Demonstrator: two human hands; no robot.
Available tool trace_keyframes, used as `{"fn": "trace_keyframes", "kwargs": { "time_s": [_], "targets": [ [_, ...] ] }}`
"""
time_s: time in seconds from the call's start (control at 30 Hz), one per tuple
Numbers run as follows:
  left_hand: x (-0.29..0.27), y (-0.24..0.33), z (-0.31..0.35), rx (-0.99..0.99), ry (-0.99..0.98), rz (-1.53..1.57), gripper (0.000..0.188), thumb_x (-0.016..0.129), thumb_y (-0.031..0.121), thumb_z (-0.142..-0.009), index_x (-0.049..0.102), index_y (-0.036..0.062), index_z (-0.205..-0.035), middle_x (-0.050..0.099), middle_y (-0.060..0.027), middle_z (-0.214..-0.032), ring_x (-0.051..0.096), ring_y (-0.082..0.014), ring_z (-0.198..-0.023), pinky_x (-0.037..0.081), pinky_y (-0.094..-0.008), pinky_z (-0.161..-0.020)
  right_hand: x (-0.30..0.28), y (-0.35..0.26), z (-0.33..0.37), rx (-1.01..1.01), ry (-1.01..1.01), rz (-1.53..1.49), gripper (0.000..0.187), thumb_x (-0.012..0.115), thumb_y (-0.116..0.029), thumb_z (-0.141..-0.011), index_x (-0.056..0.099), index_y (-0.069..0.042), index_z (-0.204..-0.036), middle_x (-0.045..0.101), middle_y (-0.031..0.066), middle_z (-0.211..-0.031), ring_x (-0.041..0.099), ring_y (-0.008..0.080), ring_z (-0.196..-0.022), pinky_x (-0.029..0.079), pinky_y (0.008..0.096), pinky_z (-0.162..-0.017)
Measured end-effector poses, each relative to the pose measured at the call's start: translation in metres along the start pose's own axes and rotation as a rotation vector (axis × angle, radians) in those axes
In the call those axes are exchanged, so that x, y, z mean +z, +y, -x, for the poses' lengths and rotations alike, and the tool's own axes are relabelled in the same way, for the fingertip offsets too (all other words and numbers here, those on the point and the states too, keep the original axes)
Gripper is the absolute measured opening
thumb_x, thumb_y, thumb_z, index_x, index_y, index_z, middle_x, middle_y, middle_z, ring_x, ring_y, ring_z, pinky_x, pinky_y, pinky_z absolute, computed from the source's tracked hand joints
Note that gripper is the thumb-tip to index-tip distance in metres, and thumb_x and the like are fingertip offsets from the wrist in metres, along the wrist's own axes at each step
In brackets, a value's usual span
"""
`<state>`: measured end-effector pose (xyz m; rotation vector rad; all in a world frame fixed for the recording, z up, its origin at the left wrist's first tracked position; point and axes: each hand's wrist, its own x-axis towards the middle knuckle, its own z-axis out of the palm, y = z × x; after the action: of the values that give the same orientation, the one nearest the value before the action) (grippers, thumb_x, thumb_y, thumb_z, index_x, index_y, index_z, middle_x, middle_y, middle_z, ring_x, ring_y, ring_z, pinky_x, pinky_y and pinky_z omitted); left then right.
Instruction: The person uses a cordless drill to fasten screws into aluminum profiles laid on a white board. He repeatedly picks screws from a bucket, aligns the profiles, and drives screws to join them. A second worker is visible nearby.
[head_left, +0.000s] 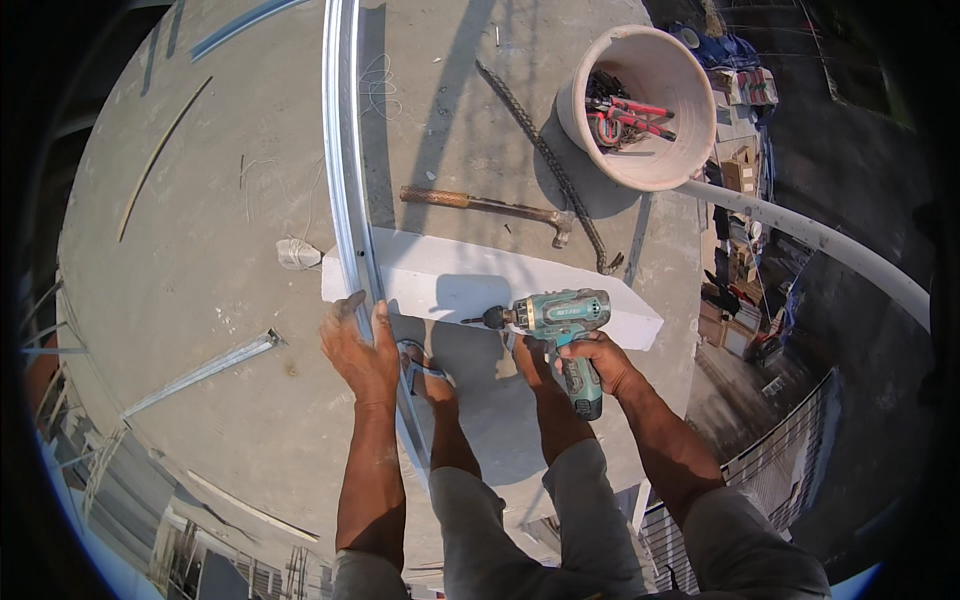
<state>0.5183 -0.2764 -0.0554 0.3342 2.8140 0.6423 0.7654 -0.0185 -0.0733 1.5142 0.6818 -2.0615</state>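
Note:
My left hand (362, 350) is closed around a long metal channel (345, 150), which runs from the far edge toward my feet. Under the channel lies a white block (600, 300) on the concrete. In my right hand (598, 362) is a teal and black cordless drill (568, 315), its bit pointing left toward the channel. A gap separates the bit from the metal. One dark spot, perhaps a hole or screw, shows on the channel just beyond my left hand.
Beyond the block lie a hammer (480, 207) and a rusty rebar rod (545, 150). A white bucket (690, 160) with red-handled tools (640, 115) stands far right. A shorter metal channel (205, 372) lies left, near a small white bundle (298, 254). The concrete slab drops off at right, beside a pale pipe (820, 240).

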Motion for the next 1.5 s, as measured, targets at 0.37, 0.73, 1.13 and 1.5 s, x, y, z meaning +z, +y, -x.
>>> {"fn": "trace_keyframes", "kwargs": {
  "time_s": [0.37, 0.73, 1.13, 1.5],
  "targets": [
    [0.191, 0.098, -0.054, 0.089, -0.534, -0.156, 0.016, 0.064, 0.016, -0.087, 0.068, 0.0014, -0.092, 0.069, -0.0178, -0.084, 0.07, -0.0359, -0.083, 0.056, -0.0419, -0.077, -0.049, 0.019, 0.088, -0.081, 0.065, -0.185, 0.041, 0.073, -0.009, -0.077, 0.063, 0.0, -0.115, 0.069, 0.0084, -0.094, 0.069, 0.0205, -0.076, 0.057, 0.0338, -0.071],
    [0.289, 0.094, -0.059, 0.003, -0.717, -0.441, 0.016, 0.061, 0.019, -0.085, 0.073, 0.0089, -0.089, 0.074, -0.0136, -0.09, 0.072, -0.0292, -0.09, 0.057, -0.0371, -0.081, -0.073, 0.027, 0.111, -0.194, 0.248, -0.413, 0.051, 0.076, -0.008, -0.072, 0.06, -0.003, -0.119, 0.067, 0.0112, -0.097, 0.07, 0.0246, -0.079, 0.057, 0.0369, -0.072],
    [0.279, 0.09, -0.063, -0.142, -0.709, -0.193, 0.02, 0.062, 0.015, -0.076, 0.072, 0.002, -0.087, 0.073, -0.02, -0.096, 0.07, -0.0373, -0.094, 0.055, -0.0426, -0.085, -0.053, 0.035, 0.104, -0.171, 0.231, -0.562, 0.052, 0.077, 0.001, -0.073, 0.058, -0.003, -0.121, 0.068, 0.0114, -0.098, 0.069, 0.0233, -0.082, 0.057, 0.0343, -0.075],
    [0.32, 0.051, -0.053, -0.114, -0.559, -0.055, 0.023, 0.063, 0.017, -0.074, 0.069, -0.0035, -0.083, 0.071, -0.0238, -0.086, 0.07, -0.0406, -0.084, 0.055, -0.0446, -0.081, -0.054, 0.016, 0.107, -0.211, 0.316, -0.281, 0.053, 0.079, -0.007, -0.071, 0.059, -0.001, -0.119, 0.068, 0.0108, -0.096, 0.07, 0.0219, -0.076, 0.058, 0.0333, -0.069]
  ]
}}
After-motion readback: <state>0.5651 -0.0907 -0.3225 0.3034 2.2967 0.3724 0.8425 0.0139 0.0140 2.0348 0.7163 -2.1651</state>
